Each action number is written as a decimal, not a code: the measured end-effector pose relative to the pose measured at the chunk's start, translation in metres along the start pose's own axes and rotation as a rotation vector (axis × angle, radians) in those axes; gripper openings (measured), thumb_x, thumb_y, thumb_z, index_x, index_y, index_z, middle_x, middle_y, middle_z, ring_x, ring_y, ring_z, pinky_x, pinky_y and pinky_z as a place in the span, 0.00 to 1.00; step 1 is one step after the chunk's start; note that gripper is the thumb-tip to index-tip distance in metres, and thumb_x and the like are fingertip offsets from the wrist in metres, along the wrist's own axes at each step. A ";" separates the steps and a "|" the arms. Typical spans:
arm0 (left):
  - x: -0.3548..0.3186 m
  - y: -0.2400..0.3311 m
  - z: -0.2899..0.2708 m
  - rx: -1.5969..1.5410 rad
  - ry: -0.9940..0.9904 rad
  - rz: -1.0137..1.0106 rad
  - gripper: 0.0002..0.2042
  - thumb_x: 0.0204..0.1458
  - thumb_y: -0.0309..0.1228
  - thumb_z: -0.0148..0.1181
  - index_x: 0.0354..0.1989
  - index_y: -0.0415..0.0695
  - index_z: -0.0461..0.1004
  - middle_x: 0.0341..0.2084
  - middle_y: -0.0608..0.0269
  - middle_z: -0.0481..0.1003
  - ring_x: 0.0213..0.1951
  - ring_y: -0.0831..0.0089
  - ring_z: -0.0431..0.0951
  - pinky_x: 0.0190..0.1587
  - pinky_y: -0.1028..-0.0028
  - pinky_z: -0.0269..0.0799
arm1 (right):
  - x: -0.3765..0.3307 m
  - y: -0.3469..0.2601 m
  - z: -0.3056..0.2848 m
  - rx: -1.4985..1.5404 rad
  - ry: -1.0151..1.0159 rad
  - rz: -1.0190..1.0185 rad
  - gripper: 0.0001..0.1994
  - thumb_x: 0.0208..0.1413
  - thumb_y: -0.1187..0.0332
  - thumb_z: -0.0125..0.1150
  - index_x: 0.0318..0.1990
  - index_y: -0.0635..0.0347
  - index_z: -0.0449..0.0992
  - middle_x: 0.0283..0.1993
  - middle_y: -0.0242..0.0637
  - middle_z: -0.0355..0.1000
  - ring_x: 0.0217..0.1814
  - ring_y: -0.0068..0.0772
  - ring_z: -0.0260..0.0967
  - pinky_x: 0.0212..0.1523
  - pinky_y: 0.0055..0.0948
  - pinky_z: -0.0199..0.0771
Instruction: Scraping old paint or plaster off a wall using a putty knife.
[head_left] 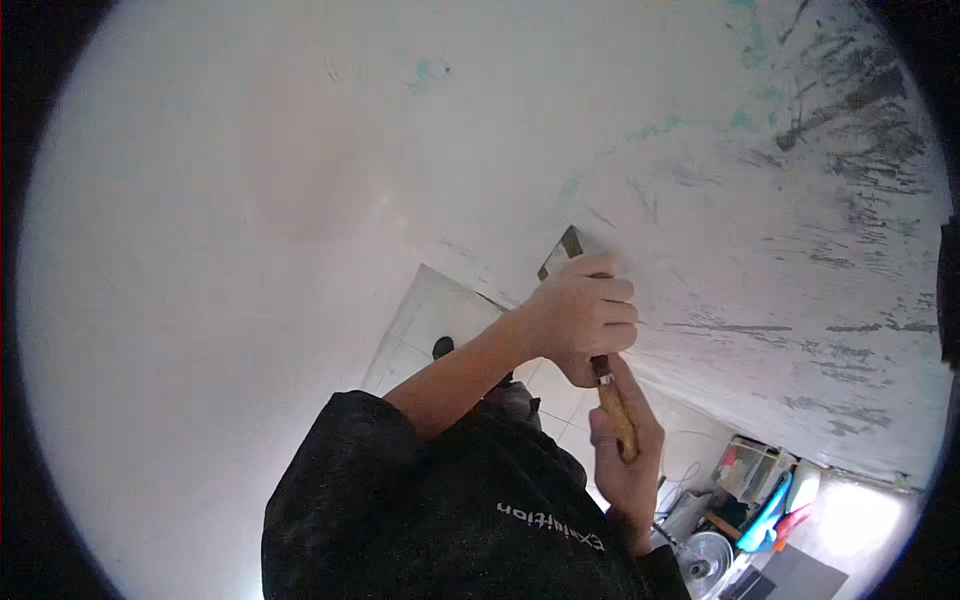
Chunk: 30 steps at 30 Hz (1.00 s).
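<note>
A wooden-handled scraper point(617, 418) is held against or close to the pale wall point(690, 240). My left hand point(590, 312) is wrapped in a fist around its upper part, hiding the middle of the tool. Beyond the knuckles a flat, pale head with dark corners point(560, 252) sticks out, a little blurred. Below, my right hand point(630, 455) closes around the light brown handle, whose dark and metal collar shows between the two hands. Whether the head touches the wall I cannot tell.
Dark scuffs point(870, 130) and green paint traces point(665, 128) mark the wall on the right. White floor tiles point(565, 400) lie below, with a dark shoe point(443, 347). At lower right stand a fan point(705, 560), a clear storage box point(752, 470) and a blue item point(765, 515).
</note>
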<state>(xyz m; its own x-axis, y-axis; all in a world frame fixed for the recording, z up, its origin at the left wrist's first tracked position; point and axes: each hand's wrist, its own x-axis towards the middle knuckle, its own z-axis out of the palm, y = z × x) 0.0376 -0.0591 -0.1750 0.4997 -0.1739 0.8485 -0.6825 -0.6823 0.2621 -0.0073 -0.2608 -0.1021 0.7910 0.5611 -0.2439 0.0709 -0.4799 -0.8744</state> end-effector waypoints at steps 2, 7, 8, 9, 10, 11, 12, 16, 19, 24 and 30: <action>0.002 -0.001 0.001 0.058 0.032 0.040 0.11 0.17 0.39 0.52 0.16 0.53 0.64 0.18 0.76 0.62 0.27 0.74 0.67 0.32 0.70 0.60 | 0.000 -0.001 -0.001 -0.076 -0.049 -0.061 0.27 0.65 0.68 0.55 0.70 0.64 0.60 0.36 0.32 0.70 0.29 0.16 0.60 0.29 0.18 0.63; 0.000 -0.005 -0.001 0.101 -0.111 0.073 0.10 0.21 0.38 0.54 0.16 0.53 0.65 0.18 0.76 0.62 0.28 0.74 0.68 0.34 0.71 0.60 | 0.006 0.003 0.002 0.028 -0.031 0.096 0.28 0.61 0.79 0.54 0.69 0.68 0.59 0.63 0.56 0.68 0.56 0.32 0.71 0.51 0.24 0.71; -0.001 -0.007 -0.003 0.087 -0.087 0.028 0.09 0.21 0.37 0.54 0.16 0.53 0.66 0.18 0.76 0.62 0.28 0.74 0.68 0.34 0.71 0.61 | 0.008 0.004 0.005 0.022 -0.020 0.025 0.28 0.62 0.74 0.55 0.70 0.67 0.59 0.48 0.42 0.68 0.42 0.24 0.66 0.40 0.21 0.67; -0.002 -0.007 -0.003 0.085 -0.085 0.066 0.09 0.21 0.37 0.54 0.16 0.53 0.66 0.18 0.76 0.62 0.28 0.74 0.68 0.34 0.71 0.61 | 0.009 0.004 0.006 0.007 -0.026 0.001 0.28 0.62 0.73 0.55 0.70 0.67 0.59 0.40 0.35 0.68 0.35 0.20 0.63 0.35 0.20 0.65; -0.003 -0.008 -0.005 0.093 -0.098 0.061 0.11 0.18 0.39 0.53 0.16 0.53 0.66 0.18 0.76 0.62 0.28 0.74 0.68 0.35 0.71 0.61 | 0.009 0.004 0.008 -0.015 -0.030 -0.035 0.29 0.62 0.71 0.56 0.70 0.67 0.59 0.33 0.28 0.68 0.29 0.16 0.60 0.29 0.18 0.63; -0.004 -0.007 -0.006 0.090 -0.039 0.076 0.14 0.15 0.42 0.53 0.16 0.53 0.66 0.18 0.76 0.62 0.28 0.74 0.68 0.35 0.71 0.61 | 0.009 0.003 0.009 -0.008 -0.031 -0.030 0.29 0.62 0.71 0.56 0.70 0.67 0.59 0.33 0.28 0.68 0.29 0.16 0.60 0.29 0.18 0.63; -0.003 -0.007 -0.007 0.108 -0.113 0.057 0.14 0.15 0.42 0.53 0.16 0.53 0.66 0.18 0.76 0.62 0.28 0.74 0.68 0.35 0.71 0.61 | 0.008 0.003 0.011 -0.001 0.000 -0.020 0.29 0.62 0.71 0.55 0.70 0.67 0.59 0.32 0.28 0.67 0.28 0.16 0.60 0.29 0.18 0.63; -0.004 -0.003 -0.011 0.046 -0.091 0.004 0.15 0.10 0.42 0.58 0.13 0.53 0.65 0.16 0.74 0.65 0.28 0.72 0.70 0.40 0.69 0.64 | 0.005 -0.001 0.015 -0.071 0.026 -0.029 0.28 0.63 0.70 0.56 0.69 0.67 0.60 0.31 0.28 0.67 0.27 0.15 0.59 0.28 0.17 0.61; -0.005 -0.002 -0.015 0.026 -0.163 -0.022 0.15 0.12 0.42 0.59 0.13 0.53 0.66 0.16 0.74 0.66 0.29 0.72 0.70 0.41 0.69 0.65 | 0.006 -0.004 0.018 -0.054 0.023 -0.044 0.28 0.63 0.71 0.55 0.69 0.68 0.59 0.30 0.27 0.68 0.27 0.15 0.59 0.27 0.18 0.60; -0.004 -0.004 -0.017 0.073 -0.158 -0.017 0.13 0.14 0.41 0.61 0.13 0.54 0.67 0.17 0.74 0.67 0.30 0.71 0.72 0.43 0.69 0.65 | 0.010 -0.005 0.017 0.031 -0.011 0.097 0.26 0.61 0.77 0.55 0.68 0.67 0.62 0.52 0.46 0.74 0.44 0.23 0.69 0.48 0.23 0.70; -0.002 -0.005 -0.017 0.118 -0.225 0.009 0.13 0.15 0.42 0.62 0.14 0.53 0.70 0.18 0.73 0.69 0.32 0.72 0.72 0.44 0.68 0.65 | 0.011 -0.005 0.017 0.045 0.082 0.224 0.26 0.60 0.79 0.55 0.67 0.68 0.63 0.59 0.53 0.72 0.59 0.33 0.69 0.57 0.29 0.68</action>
<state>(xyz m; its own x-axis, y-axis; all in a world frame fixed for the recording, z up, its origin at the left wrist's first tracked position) 0.0305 -0.0430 -0.1701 0.6090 -0.3250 0.7235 -0.6271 -0.7559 0.1883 -0.0090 -0.2411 -0.1073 0.8309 0.3860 -0.4007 -0.1379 -0.5549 -0.8204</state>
